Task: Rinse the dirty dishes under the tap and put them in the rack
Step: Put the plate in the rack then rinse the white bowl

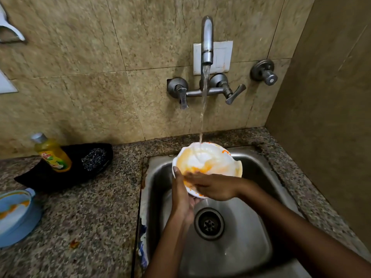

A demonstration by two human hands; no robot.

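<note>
Head view: left hand [181, 199] grips a stained bowl [208, 163] under the tap [207, 41], right hand [212, 186] open, rubbing; blue dishes [15, 213] wait unrinsed.

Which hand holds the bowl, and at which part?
The left hand holds the white bowl by its near rim; the right hand rubs inside.

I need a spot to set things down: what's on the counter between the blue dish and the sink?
Head view: only bare granite counter between the blue dish and the sink, apart from a small orange smear.
</note>
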